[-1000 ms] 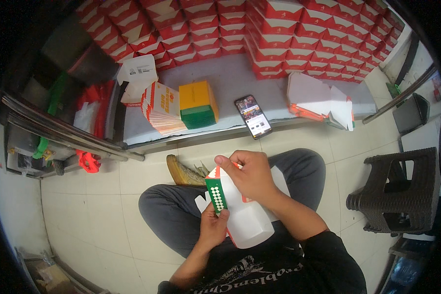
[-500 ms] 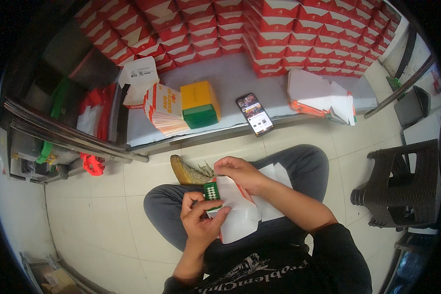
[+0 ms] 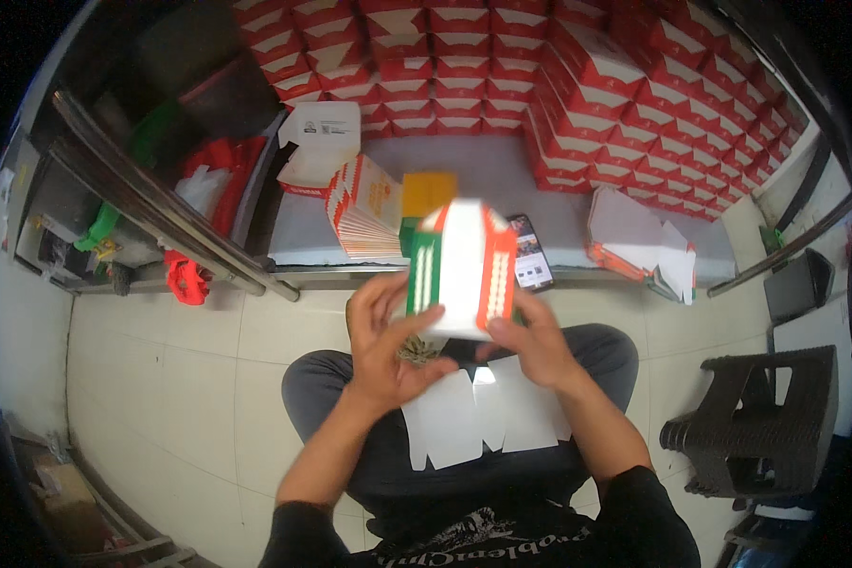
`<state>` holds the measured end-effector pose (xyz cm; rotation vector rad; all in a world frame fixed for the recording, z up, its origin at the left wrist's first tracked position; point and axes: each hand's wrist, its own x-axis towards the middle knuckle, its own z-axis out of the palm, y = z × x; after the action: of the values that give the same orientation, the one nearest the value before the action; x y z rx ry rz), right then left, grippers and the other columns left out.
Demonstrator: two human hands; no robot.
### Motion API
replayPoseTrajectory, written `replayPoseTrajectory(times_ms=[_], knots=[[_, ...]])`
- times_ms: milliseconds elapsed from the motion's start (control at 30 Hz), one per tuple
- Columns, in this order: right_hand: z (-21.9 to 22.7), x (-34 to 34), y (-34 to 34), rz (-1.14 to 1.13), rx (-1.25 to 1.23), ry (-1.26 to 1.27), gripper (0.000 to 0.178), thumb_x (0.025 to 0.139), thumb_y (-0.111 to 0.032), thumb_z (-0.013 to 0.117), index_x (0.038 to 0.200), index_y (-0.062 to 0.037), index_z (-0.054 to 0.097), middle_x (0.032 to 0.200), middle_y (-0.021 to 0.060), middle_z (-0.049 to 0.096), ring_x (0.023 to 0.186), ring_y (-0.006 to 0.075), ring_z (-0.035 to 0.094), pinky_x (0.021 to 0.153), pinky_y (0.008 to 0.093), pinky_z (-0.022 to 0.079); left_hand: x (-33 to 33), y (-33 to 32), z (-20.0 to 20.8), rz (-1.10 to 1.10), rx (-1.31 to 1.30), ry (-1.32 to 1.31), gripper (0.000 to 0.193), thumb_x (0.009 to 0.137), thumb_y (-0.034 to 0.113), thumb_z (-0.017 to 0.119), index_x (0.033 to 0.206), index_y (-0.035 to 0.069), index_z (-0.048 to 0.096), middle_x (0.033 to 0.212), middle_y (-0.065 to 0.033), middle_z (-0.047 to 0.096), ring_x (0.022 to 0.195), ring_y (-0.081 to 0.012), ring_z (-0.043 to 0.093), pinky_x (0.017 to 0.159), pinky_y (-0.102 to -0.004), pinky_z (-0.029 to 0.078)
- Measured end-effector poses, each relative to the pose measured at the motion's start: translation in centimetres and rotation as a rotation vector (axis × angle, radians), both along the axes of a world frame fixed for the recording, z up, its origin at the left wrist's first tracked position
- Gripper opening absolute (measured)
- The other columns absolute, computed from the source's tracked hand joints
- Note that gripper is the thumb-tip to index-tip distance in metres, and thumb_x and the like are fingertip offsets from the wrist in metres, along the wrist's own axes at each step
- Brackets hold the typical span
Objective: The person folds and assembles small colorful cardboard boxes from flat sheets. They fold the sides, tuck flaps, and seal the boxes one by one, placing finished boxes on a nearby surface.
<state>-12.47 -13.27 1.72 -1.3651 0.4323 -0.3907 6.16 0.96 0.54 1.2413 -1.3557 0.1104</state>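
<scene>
Nearest the camera, flat white carton blanks (image 3: pixel 488 417) lie across the seated person's lap, their cut tabs pointing toward the body. Just above them both hands hold up a folded paper carton (image 3: pixel 462 270): white on its broad face, green with white stripes down its left edge, orange-red with white stripes down its right edge, the top corners angled in. The carton stands roughly upright between the hands, over the knees. The left hand (image 3: pixel 388 346) is at its lower left corner, fingers spread and curled, thumb toward the base; the grip there is partial, contact at the bottom edge only. The right hand (image 3: pixel 530 346) closes on the lower right edge, fingers behind the carton.

Beyond the knees, a low grey table (image 3: pixel 502 180) carries a fanned stack of flat striped blanks (image 3: pixel 367 213), a yellow and green box (image 3: pixel 428 194), a phone (image 3: pixel 530 251) and a further pile of white blanks (image 3: pixel 639 237). An opened white carton (image 3: pixel 320 142) sits at the table's left end; its contents cannot be told. Behind, rows of red and white closed cartons (image 3: pixel 577 66) are stacked against the wall. A dark plastic stool (image 3: pixel 757 426) stands at right.
</scene>
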Motion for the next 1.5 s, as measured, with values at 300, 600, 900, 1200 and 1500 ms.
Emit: replayPoseTrajectory(times_ms=[300, 600, 900, 1200, 1500], knots=[[-2.2, 16.1, -7.1, -0.600, -1.364, 0.031, 0.062, 0.079, -0.039, 0.088, 0.136, -0.0227, 0.071, 0.148, 0.0233, 0.045, 0.140, 0.0473, 0.041, 0.112, 0.0560, 0.044, 12.1, -11.8, 1.6, 0.060, 0.162, 0.400, 0.067, 0.103, 0.039, 0.068, 0.144, 0.002, 0.029, 0.120, -0.0236, 0.069, 0.122, -0.0324, 0.064, 0.104, -0.0452, 0.048], [-5.3, 17.2, -6.1, -0.579, -1.450, 0.201, 0.046, 0.091, -0.040, 0.077, 0.134, -0.0240, 0.073, 0.141, 0.0191, 0.047, 0.136, 0.0428, 0.043, 0.103, 0.0597, 0.042, 16.2, -9.9, -1.0, 0.664, 0.326, -0.367, 0.060, 0.086, 0.007, 0.065, 0.144, 0.007, 0.056, 0.145, -0.0265, 0.054, 0.135, -0.0419, 0.052, 0.108, -0.0673, 0.036], [-2.9, 17.1, -9.0, -0.375, -1.490, 0.153, 0.035, 0.095, -0.029, 0.071, 0.123, -0.0093, 0.074, 0.130, 0.0198, 0.059, 0.126, 0.0391, 0.055, 0.104, 0.0556, 0.043, 16.9, -10.2, -2.8, 0.546, 0.382, -0.463, 0.049, 0.089, 0.016, 0.067, 0.137, 0.010, 0.067, 0.155, -0.0259, 0.048, 0.145, -0.0484, 0.044, 0.112, -0.0622, 0.042], [-4.4, 19.2, -9.1, -0.230, -1.690, 0.186, 0.045, 0.101, -0.030, 0.058, 0.140, -0.0068, 0.062, 0.144, 0.0193, 0.057, 0.135, 0.0387, 0.051, 0.117, 0.0550, 0.036, 18.8, -8.2, -6.1, 0.558, 0.709, -0.514, 0.048, 0.100, 0.032, 0.063, 0.147, 0.021, 0.064, 0.165, -0.0212, 0.039, 0.153, -0.0524, 0.032, 0.119, -0.0684, 0.033], [-4.6, 18.4, -10.9, -0.149, -1.522, 0.226, 0.050, 0.111, -0.029, 0.045, 0.155, -0.0055, 0.051, 0.164, 0.0231, 0.041, 0.151, 0.0426, 0.037, 0.125, 0.0584, 0.024, 12.0, -6.5, -0.4, 0.665, 0.578, -0.547, 0.049, 0.105, 0.032, 0.060, 0.152, 0.016, 0.057, 0.170, -0.0200, 0.032, 0.157, -0.0555, 0.019, 0.122, -0.0740, 0.015]])
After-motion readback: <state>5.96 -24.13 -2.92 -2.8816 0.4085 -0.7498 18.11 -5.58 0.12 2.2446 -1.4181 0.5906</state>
